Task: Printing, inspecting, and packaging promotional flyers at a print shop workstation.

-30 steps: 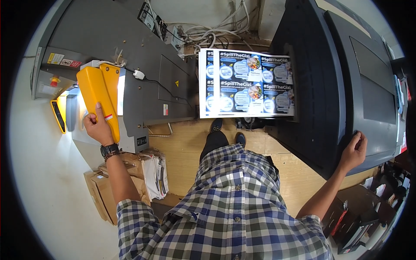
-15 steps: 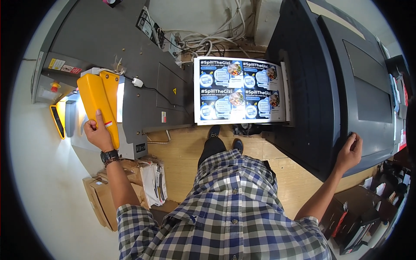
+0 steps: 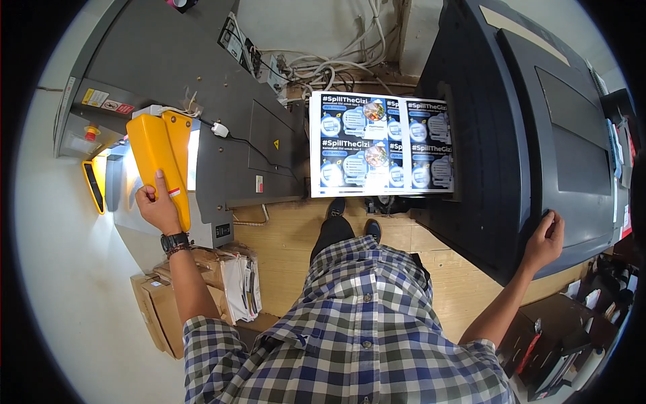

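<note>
My left hand [image 3: 159,207] is closed on the lower part of a yellow guard [image 3: 156,161], its thumb lying along the face. This guard sits on the front of a grey machine [image 3: 235,172]. Over at the right, my right hand [image 3: 544,244] rests against the front of a large dark printer [image 3: 481,148], fingers bent and together with nothing visible in them. Between the two machines lies a stack of printed sheets [image 3: 353,145], blue and white with food pictures. On top of it, another printed sheet [image 3: 429,145] sticks partway out of the printer's slot.
Loose white cables [image 3: 336,64] tangle against the back wall. Flattened cardboard and papers [image 3: 239,286] stand low at the left. A black cord [image 3: 252,143] runs across the grey machine. Dark shelves with folders [image 3: 558,337] are at the lower right.
Another printed sheet has come out of the printer's slot to the left, over the right part of the stack. The view has shifted slightly. Both hands keep their places.
</note>
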Motion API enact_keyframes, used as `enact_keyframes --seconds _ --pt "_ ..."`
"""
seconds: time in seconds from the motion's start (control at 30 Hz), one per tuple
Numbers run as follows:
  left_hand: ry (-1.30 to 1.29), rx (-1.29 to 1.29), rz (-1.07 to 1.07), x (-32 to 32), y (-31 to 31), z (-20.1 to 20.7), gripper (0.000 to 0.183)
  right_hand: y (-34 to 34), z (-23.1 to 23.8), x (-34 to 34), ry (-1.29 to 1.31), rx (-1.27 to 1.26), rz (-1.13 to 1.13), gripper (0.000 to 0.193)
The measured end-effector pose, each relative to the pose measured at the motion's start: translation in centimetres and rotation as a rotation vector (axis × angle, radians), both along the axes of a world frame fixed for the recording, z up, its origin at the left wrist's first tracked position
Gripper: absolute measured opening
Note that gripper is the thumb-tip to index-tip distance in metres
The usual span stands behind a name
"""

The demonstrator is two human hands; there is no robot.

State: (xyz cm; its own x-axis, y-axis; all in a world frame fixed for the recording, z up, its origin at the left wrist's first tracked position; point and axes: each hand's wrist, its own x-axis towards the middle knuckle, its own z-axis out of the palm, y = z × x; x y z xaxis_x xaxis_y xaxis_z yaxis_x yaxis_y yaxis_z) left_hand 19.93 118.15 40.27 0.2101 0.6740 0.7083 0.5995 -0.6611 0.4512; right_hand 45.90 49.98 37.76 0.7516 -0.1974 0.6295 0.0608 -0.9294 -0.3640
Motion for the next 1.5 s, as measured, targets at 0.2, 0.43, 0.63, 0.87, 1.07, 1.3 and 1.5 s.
enact_keyframes --seconds 0.2,0.43,0.63,0.87,1.07,1.3,1.5 --pt "0.007 0.004 0.000 -0.1 0.2 0.0 0.046 0.1 -0.1 0.0 -0.031 0.015 0.007 0.013" --pt "0.013 0.010 0.004 0.0 -0.1 0.0 0.047 0.2 0.2 -0.1 -0.028 -0.014 0.009 0.012" --pt "0.015 0.017 -0.001 -0.1 0.0 0.0 0.047 0.0 0.2 -0.1 -0.015 -0.010 0.000 0.012" --pt "0.010 0.014 0.002 -0.1 -0.1 0.1 0.047 0.0 0.1 -0.1 -0.007 -0.017 -0.008 0.013" --pt "0.059 0.013 0.034 0.3 -1.0 0.7 0.044 -0.5 0.2 -0.2 0.026 -0.007 -0.039 0.013" --pt "0.150 -0.247 -0.682 13.5 -13.8 -6.9 0.034 -0.6 0.3 -0.3 0.006 -0.019 -0.058 0.013" --pt "0.217 -1.463 -0.288 20.9 -11.3 -24.7 0.105 0.4 0.7 0.2 -0.004 -0.024 0.000 0.013"
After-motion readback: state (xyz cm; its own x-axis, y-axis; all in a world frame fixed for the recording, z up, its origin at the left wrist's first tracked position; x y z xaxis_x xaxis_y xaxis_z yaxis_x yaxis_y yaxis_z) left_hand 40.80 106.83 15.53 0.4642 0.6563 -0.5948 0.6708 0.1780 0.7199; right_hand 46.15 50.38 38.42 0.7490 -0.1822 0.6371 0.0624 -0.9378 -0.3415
